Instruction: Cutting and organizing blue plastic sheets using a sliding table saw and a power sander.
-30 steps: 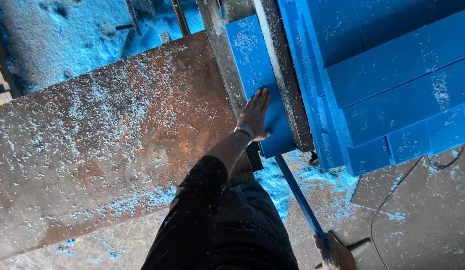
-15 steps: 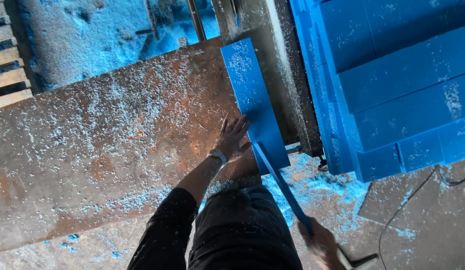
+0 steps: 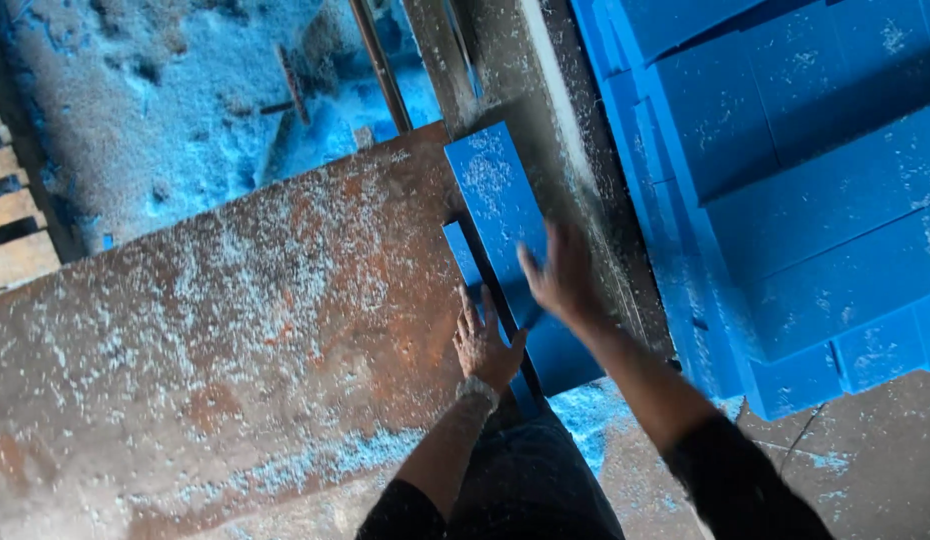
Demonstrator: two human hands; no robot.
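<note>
Biggest thing here is the rusty metal table (image 3: 235, 330), dusted all over with pale blue and white crumbs, running from the left edge of the view up to its right edge where the cutting happens. Off to the right, past a grey metal rail (image 3: 575, 190) that runs along that edge, there's a tall stack of blue foam blocks (image 3: 805, 200) sitting well clear of the hands, so that side is pretty walled in. Beyond the table's far edge the floor (image 3: 165, 130) is buried in blue foam dust, with a thin metal rod (image 3: 380, 65) standing up through it. The wide blue foam slab (image 3: 500, 215) lies along the table's right edge, tight against the rail, and a narrow blue strip (image 3: 467, 262) lies just beside it on its left. Left hand (image 3: 485, 345) rests flat on the near end of the strip, fingers together and straight. Right hand (image 3: 557, 272) is over the slab, blurred, fingers spread; can't tell if it touches.
</note>
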